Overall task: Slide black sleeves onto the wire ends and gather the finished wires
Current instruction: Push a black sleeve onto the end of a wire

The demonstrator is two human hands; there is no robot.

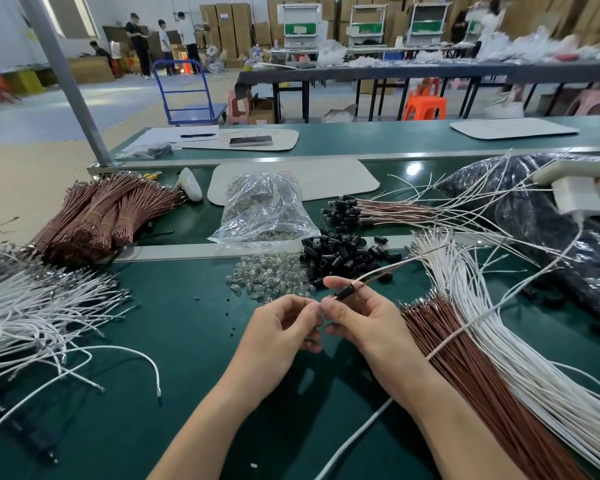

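Observation:
My right hand [355, 315] pinches a black sleeve [344, 292] that sits on the end of a brown and white wire pair [388, 270], which runs up and to the right. My left hand [284, 327] is curled just beside it, its fingertips touching the wire tip. A heap of loose black sleeves [340, 256] lies just beyond my hands. Wires with sleeves on them [368, 211] lie gathered farther back. Loose brown wires [465, 368] and white wires [520, 341] fan out on the right.
Small clear bulbs [271, 278] lie next to the sleeves, behind them a clear plastic bag [264, 209]. Bundled brown wires [104, 216] and loose white wires [39, 317] fill the left. A dark bag [541, 216] sits at the right on the green table [187, 341].

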